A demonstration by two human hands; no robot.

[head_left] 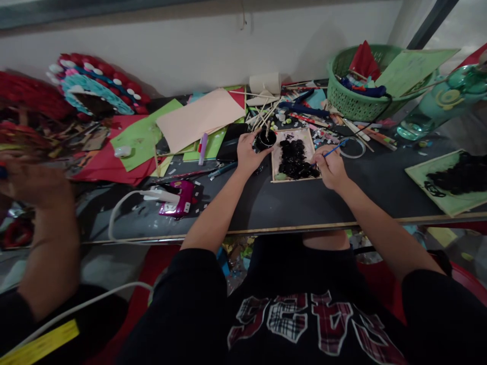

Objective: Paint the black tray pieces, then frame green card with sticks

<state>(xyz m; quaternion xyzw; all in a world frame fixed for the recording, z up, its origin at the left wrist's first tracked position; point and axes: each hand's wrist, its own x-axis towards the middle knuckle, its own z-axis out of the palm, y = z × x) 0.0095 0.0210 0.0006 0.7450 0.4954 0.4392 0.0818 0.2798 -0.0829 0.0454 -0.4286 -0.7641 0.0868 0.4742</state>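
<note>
My left hand [251,154] is closed around a small dark jar [266,139] with a stick standing in it. In my right hand [332,167] is a thin blue paintbrush [334,148], pinched between the fingers, its tip low over the right side of a square panel. That panel [297,180] lies flat on the table between my hands, with a pale wooden rim. Glossy black lumpy shapes [294,157] cover most of its middle.
A green basket [335,96] stands back right, beside a teal bottle [437,109]. Another panel [449,195] with black shapes lies right. A purple power strip [178,197], coloured paper [201,116] and a tape roll [352,148] are around. A co-worker's hand [38,182] is at left.
</note>
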